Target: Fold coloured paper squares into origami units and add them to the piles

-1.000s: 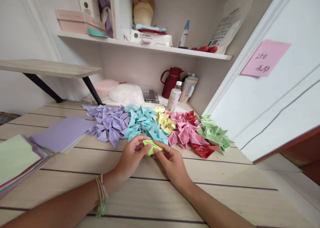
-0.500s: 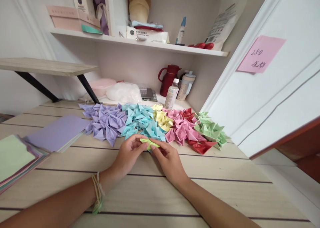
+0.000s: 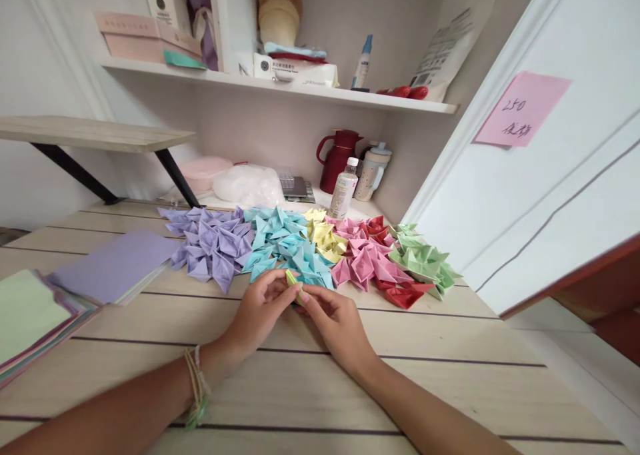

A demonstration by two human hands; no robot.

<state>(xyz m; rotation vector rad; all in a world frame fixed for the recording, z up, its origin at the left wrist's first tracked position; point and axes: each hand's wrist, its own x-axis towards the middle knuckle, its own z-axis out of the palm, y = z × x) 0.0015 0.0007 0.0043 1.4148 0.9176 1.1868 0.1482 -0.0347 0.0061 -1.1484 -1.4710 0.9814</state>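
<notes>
Just before the blue paper boats (image 3: 287, 245) on the worktop (image 3: 310, 382) — left hand (image 3: 260, 312) and right hand (image 3: 337, 322) together pinch a folded green paper (image 3: 293, 282).

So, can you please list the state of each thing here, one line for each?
Green paper piece: folded small, pinched between both hands.
Left hand: closed on the paper.
Right hand: closed on the paper.
Folded paper shapes: finished, piled by colour.
Flat paper sheets: unfolded, stacked.
Plastic bottle: upright, capped.
Red jug: upright, lid on.
</notes>
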